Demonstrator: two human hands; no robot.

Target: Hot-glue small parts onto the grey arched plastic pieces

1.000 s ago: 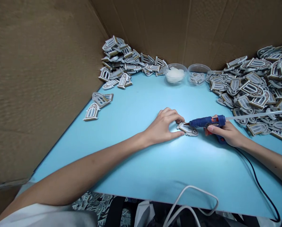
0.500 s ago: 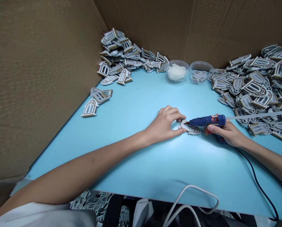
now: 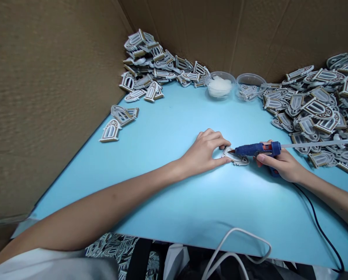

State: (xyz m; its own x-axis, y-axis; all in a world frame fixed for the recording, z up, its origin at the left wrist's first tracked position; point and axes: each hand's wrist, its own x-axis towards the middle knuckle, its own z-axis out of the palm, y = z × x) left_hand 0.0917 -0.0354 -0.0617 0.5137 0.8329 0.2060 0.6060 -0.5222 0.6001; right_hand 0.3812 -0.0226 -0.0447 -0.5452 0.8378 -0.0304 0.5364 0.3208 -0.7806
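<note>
My left hand [image 3: 207, 151] rests on the pale blue tabletop [image 3: 174, 202], its thumb and fingertips pinching a small arched window-shaped piece [image 3: 236, 157] in white and tan. My right hand [image 3: 280, 165] grips a blue hot glue gun [image 3: 255, 149] from the right. A long translucent glue stick [image 3: 319, 144] runs out of the gun's back. The gun's nozzle sits at the piece's upper edge, and I cannot tell whether it touches. Part of the piece is hidden by my left fingers.
Cardboard walls [image 3: 54, 97] rise at the left and back. Heaps of similar window pieces [image 3: 314, 109] lie at the right and back left. Two clear tubs [image 3: 220, 86] stand at the back. The gun's black cord [image 3: 319, 229] trails over the table's right part.
The whole view has shifted slightly, with the piles and tubs sitting higher in the frame. My hands, the gun and the piece sit a little further right. Both hands keep their hold.
</note>
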